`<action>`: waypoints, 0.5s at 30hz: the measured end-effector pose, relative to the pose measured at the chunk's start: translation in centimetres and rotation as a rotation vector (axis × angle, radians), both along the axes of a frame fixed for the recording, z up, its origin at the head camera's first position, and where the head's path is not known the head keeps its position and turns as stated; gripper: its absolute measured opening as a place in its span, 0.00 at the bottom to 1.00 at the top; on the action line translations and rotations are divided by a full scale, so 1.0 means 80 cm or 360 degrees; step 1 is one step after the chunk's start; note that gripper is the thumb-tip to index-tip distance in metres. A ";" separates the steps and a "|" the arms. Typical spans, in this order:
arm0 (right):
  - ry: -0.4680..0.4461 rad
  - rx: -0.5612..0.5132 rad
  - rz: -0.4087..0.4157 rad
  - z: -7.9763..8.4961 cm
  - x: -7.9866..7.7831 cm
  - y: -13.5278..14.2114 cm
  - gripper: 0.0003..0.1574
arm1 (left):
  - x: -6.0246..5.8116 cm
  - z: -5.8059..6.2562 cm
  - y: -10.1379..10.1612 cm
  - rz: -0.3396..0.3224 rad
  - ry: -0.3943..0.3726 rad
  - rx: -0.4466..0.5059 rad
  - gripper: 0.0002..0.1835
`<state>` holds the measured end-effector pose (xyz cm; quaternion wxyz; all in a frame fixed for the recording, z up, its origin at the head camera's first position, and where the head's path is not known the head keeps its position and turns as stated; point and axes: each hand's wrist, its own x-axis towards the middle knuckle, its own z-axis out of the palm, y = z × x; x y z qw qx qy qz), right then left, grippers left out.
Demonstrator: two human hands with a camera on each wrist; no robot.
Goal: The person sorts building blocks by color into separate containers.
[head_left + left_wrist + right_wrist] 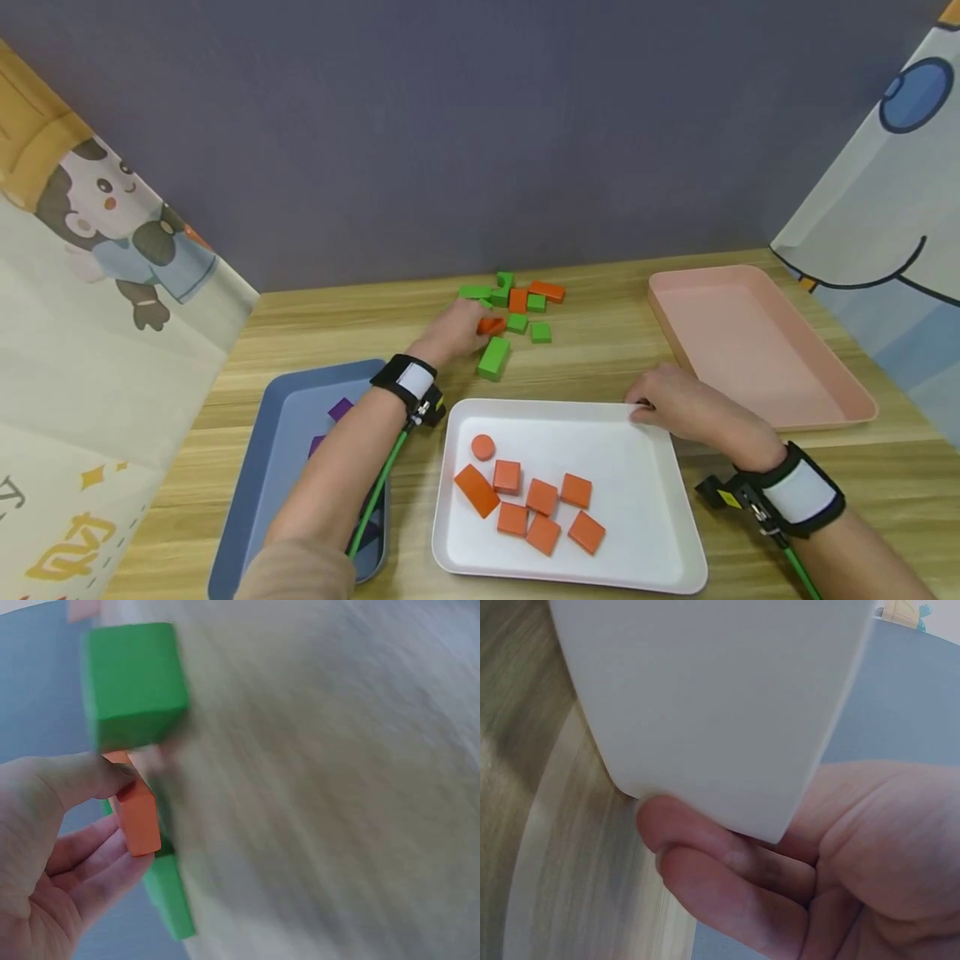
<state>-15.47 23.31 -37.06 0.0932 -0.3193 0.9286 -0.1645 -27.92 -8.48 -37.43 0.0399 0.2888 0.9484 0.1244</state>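
My left hand (450, 331) is at the back of the table among green and orange blocks. Between its thumb and fingers it pinches an orange block (139, 817), seen close up in the left wrist view. One green block (135, 682) stands right beside the thumb, and a longer green block (493, 358) lies nearer the white tray. My right hand (686, 404) holds the back right corner of the white tray (637, 467), fingers bent against its outer wall (712, 727). Several orange blocks, cubes (542, 497) among them, and an orange disc (483, 447) lie in that tray.
To the left, partly under my left forearm, is a blue tray (258, 467) with purple pieces (340, 408). A pink tray (757, 342) stands at the right. Behind the table rises a dark grey panel (510, 133).
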 end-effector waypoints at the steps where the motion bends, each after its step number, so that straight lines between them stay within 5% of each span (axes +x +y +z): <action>1: -0.0005 0.0001 -0.0003 0.000 0.000 0.000 0.17 | 0.002 0.004 0.000 -0.0002 0.0005 0.0026 0.18; 7: 0.0017 0.0024 0.0001 -0.001 -0.001 0.002 0.19 | 0.027 0.034 0.014 -0.0113 0.0060 0.0022 0.20; 15: 0.0025 0.0011 0.0021 -0.002 -0.002 0.001 0.18 | 0.089 0.056 0.037 -0.0516 0.0158 -0.0070 0.22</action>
